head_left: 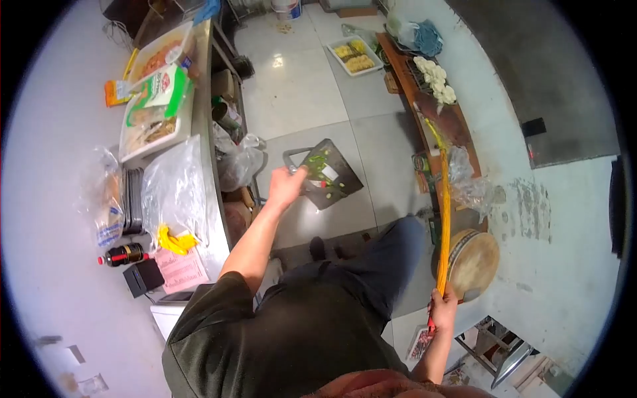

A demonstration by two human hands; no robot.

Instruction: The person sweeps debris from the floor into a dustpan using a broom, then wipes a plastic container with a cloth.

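My left hand (pixel 286 186) is closed on the handle of a dark dustpan (pixel 345 174) above the tiled floor. Green scraps, a white piece and a small red piece lie in the pan. At the right, my right hand (pixel 443 306) grips a long yellow-orange stick (pixel 445 212) near its red lower end. The stick runs away from me beside the wooden shelf, and its far end narrows near a brown patch on that shelf.
A metal counter at the left bears food trays (pixel 156 132), plastic bags, a yellow cloth (pixel 176 240) and a dark bottle (pixel 124 255). The right shelf (pixel 406 86) holds white pieces (pixel 434 78). A round board (pixel 474 264) leans at the right. A white tray (pixel 355 56) sits farther off.
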